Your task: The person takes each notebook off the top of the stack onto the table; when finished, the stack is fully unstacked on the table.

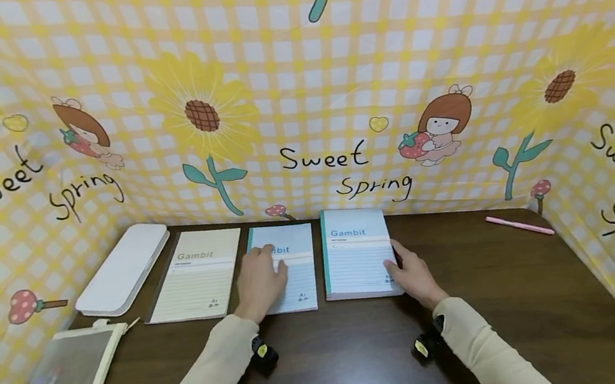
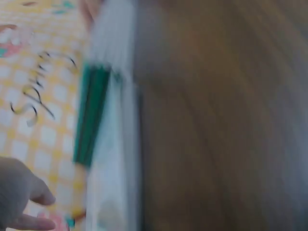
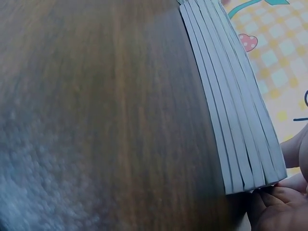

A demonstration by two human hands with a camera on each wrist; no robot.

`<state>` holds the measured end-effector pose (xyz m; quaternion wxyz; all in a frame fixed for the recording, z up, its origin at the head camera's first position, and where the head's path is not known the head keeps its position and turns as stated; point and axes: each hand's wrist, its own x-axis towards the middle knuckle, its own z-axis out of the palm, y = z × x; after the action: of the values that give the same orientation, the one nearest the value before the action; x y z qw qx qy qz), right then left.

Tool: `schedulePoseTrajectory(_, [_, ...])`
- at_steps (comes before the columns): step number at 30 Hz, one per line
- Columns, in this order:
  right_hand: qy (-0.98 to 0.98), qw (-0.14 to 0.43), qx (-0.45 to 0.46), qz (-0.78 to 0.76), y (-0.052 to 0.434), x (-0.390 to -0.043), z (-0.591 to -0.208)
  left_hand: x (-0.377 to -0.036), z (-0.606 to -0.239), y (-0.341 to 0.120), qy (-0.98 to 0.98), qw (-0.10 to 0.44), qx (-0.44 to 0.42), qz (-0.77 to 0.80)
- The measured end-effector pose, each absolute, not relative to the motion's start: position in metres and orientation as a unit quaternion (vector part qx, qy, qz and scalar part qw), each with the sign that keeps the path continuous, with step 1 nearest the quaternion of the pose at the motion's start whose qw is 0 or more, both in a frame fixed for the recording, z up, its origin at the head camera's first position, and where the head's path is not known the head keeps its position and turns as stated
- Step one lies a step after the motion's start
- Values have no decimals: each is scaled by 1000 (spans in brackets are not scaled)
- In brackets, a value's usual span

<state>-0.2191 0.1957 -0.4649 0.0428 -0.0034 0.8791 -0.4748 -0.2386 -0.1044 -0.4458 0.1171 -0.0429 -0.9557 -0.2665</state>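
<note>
My left hand (image 1: 263, 281) is over a single blue notebook (image 1: 298, 276), its fingers spread across the left part of the cover. In the left wrist view the left hand (image 2: 21, 197) appears at the lower left, apart from a blurred notebook stack with a green spine (image 2: 91, 115). On the right stands a stack of blue notebooks (image 1: 358, 262) with a teal spine. My right hand (image 1: 417, 276) grips its lower right edge, thumb on the top cover. The right wrist view shows several layered page edges (image 3: 236, 106), with the right hand (image 3: 284, 207) at the near corner.
A cream notebook (image 1: 194, 283) lies left of the blue one, beside a white case (image 1: 123, 269). A mesh zip pouch (image 1: 71, 381) with pens sits at the front left. A pink pen (image 1: 519, 225) lies at the right. Checked cloth (image 1: 295, 91) walls surround the dark table (image 1: 317, 364).
</note>
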Motion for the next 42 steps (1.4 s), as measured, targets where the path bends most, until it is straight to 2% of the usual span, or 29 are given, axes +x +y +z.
schedulePoseTrajectory(7, [872,40,-2,-487,195,-220,-464,-251,-442,-55,-904,-29,-77,-420])
schedulePoseTrajectory(10, [869,42,1,-494,195,-220,-464,-251,-444,-41,-900,-58,-95,-421])
schedulePoseTrajectory(16, [864,37,11,-502,195,-225,-462,-251,-447,-34,-902,-50,-91,-419])
schedulePoseTrajectory(27, [902,-15,68,-427,196,-228,-454,-248,-443,-31,-899,-66,-76,-426])
schedulePoseTrajectory(35, [888,3,136,-440,205,-231,-452,-251,-447,-34,-897,-63,-94,-427])
schedulePoseTrajectory(42, [882,-3,151,-446,204,-231,-452,-252,-447,-35,-899,-53,-107,-421])
